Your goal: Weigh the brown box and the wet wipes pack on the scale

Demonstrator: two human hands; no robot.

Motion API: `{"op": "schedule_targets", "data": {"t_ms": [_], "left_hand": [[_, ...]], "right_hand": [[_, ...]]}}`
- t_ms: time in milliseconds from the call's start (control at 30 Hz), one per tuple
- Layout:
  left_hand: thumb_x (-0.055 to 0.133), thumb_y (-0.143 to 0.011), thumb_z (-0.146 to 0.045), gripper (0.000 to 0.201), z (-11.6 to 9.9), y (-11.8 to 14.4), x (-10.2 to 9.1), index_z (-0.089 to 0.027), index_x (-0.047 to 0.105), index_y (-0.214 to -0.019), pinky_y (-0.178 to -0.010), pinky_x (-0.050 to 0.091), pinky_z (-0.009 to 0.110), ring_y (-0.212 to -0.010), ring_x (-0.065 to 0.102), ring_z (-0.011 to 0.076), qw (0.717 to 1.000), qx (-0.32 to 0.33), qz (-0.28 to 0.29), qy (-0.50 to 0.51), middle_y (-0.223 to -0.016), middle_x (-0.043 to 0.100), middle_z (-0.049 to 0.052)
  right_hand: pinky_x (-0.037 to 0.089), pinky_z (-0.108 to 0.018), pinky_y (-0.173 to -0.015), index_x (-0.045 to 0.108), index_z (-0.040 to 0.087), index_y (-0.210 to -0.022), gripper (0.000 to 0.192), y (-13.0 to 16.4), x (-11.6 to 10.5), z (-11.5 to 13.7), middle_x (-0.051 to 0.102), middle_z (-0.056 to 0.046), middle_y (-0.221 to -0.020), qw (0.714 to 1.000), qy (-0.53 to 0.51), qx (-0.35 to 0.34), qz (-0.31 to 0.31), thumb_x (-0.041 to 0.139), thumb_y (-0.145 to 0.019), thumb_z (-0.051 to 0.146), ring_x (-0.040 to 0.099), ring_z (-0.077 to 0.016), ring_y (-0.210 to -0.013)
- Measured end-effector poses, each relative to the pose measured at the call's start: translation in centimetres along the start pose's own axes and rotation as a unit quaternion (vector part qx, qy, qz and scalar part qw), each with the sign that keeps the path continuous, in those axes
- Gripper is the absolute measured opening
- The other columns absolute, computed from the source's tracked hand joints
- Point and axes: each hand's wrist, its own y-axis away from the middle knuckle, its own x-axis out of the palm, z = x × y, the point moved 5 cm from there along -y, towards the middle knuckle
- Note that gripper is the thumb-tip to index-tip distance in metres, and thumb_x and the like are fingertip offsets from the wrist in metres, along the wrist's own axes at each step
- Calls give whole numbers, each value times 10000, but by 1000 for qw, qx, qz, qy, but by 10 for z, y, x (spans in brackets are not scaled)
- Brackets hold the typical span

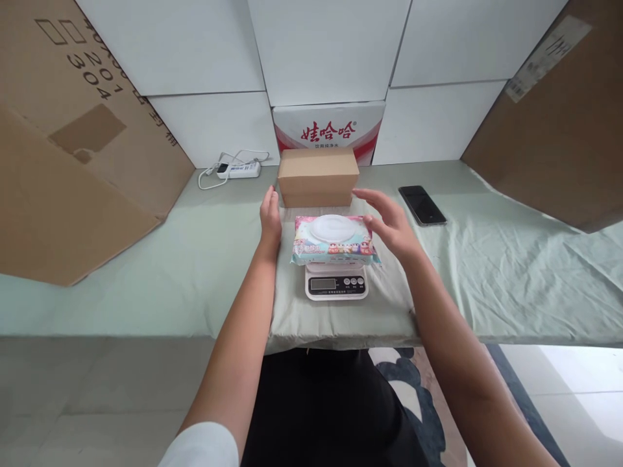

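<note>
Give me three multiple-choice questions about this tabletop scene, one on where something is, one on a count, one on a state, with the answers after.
1. Where does the wipes pack lie?
A. on the scale
B. on the cardboard box
C. on the phone

2. How many round buttons show on the scale's front?
A. one
B. three
C. six

3. How is the phone's screen?
A. lit
B. dark
C. covered by a cloth

Answers:
1 A, the pack rests on the scale's platform, between the left hand and the right hand.
2 B, three buttons sit beside the display.
3 B, the screen is black, face up on the green cloth.
</note>
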Motion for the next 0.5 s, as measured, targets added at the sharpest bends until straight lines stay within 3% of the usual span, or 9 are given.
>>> {"op": "schedule_targets", "data": {"t_ms": [100,200,333,500], "left_hand": [[536,-1018,-708,731,-1,-1,1,-266,567,-1600,-1403,259,439,-1692,351,271,1000,-10,-9,1,-1762,477,78],[522,-1034,-682,690,-3,0,2,-281,568,-1595,-1405,255,459,-1693,351,267,1000,-11,-9,6,-1748,500,71],[536,-1032,-671,703,-4,1,1,-241,577,-1586,-1405,250,448,-1689,358,282,1000,-11,-15,11,-1767,465,99],[546,-1013,-704,718,-3,2,2,-275,575,-1588,-1409,228,429,-1705,319,266,1000,-19,-7,24,-1784,442,72]], "right_hand": [[347,-608,-1342,534,346,-1630,746,-3,17,40,494,-69,-1737,985,100,-32,138,702,-962,631,426,-360,-1636],[361,-631,-1317,387,288,-1733,932,-4,42,59,341,-139,-1815,941,229,-22,247,768,-924,552,337,-410,-1675],[357,-672,-1285,317,255,-1762,1074,-5,64,57,271,-212,-1825,887,360,5,290,808,-870,598,336,-490,-1652],[370,-645,-1258,304,242,-1763,1068,-3,70,52,315,-237,-1793,865,402,3,299,792,-874,577,436,-512,-1567]]}}
